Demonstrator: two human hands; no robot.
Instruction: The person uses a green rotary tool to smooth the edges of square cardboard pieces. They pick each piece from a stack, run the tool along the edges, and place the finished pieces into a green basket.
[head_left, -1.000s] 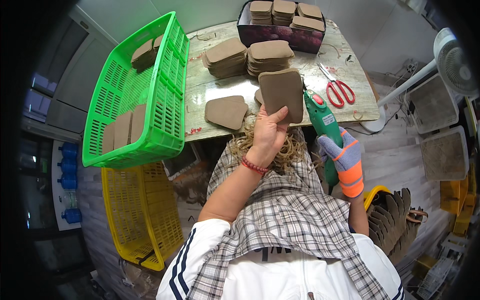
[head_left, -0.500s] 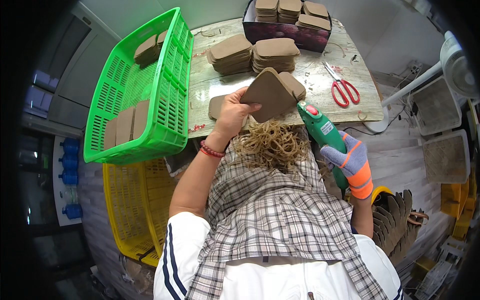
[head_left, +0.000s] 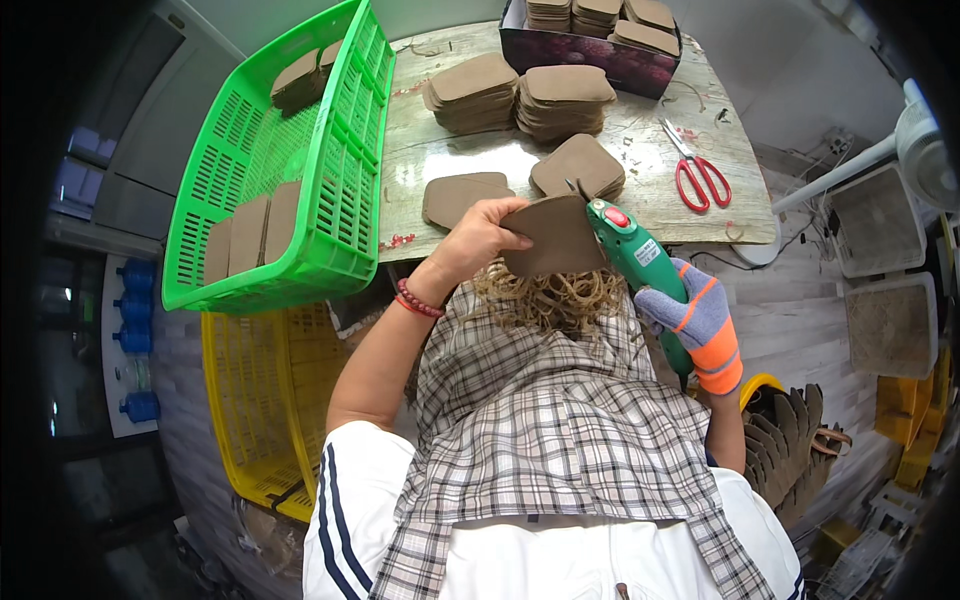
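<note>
Between the thumb and fingers of my left hand [head_left: 478, 243] is a brown, flat piece with rounded corners [head_left: 555, 238], held over my lap. My right hand [head_left: 694, 322], in a grey and orange glove, is closed around a green handheld electric cutter [head_left: 642, 262] with a red button. The cutter's dark, pointed blades [head_left: 580, 190] sit at the upper right edge of the piece. Curly tan trimmings [head_left: 545, 300] lie heaped on my checked apron [head_left: 540, 420] below it. Just beyond are two low piles of similar pieces, a left pile [head_left: 450, 203] and a right pile [head_left: 582, 165].
Two taller stacks [head_left: 470, 95] and a dark box [head_left: 590, 60] of pieces stand farther back on the table [head_left: 430, 150]. Red-handled scissors [head_left: 703, 183] lie at right. A green crate [head_left: 340, 200] stands at left above a yellow crate [head_left: 245, 400]. More pieces [head_left: 785, 450] are at lower right.
My left hand has turned and lowered the brown piece, so its edge now lies level under the blades. The cutter stays nearly in place. The piles behind show more.
</note>
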